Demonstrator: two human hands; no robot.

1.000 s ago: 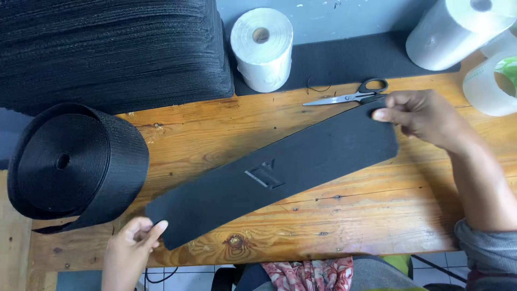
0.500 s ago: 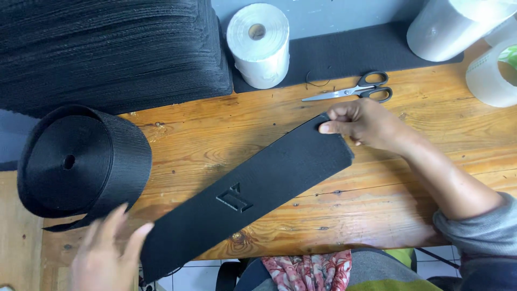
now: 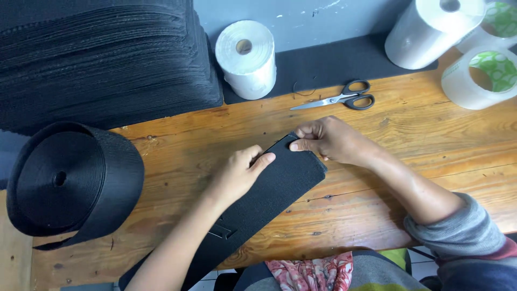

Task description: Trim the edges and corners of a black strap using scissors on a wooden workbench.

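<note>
A wide black elastic strip (image 3: 269, 199) lies slantwise on the wooden table (image 3: 409, 134), its lower end hanging off the near edge. It carries a small grey logo mark (image 3: 222, 231). My right hand (image 3: 326, 141) pinches the strip's upper end between thumb and fingers. My left hand (image 3: 239, 173) rests on the strip just left of that end, fingers pressing the edge. The two hands almost touch.
A big roll of black webbing (image 3: 72, 183) stands at the left. A tall stack of black cut strips (image 3: 102, 59) fills the back left. Scissors (image 3: 336, 100), white rolls (image 3: 247, 58) (image 3: 425, 29) and tape rolls (image 3: 479, 78) sit along the back.
The strip has slid down and left toward the near edge. My left hand came up from the table's front edge onto the strip's upper end. My right hand moved left with that end.
</note>
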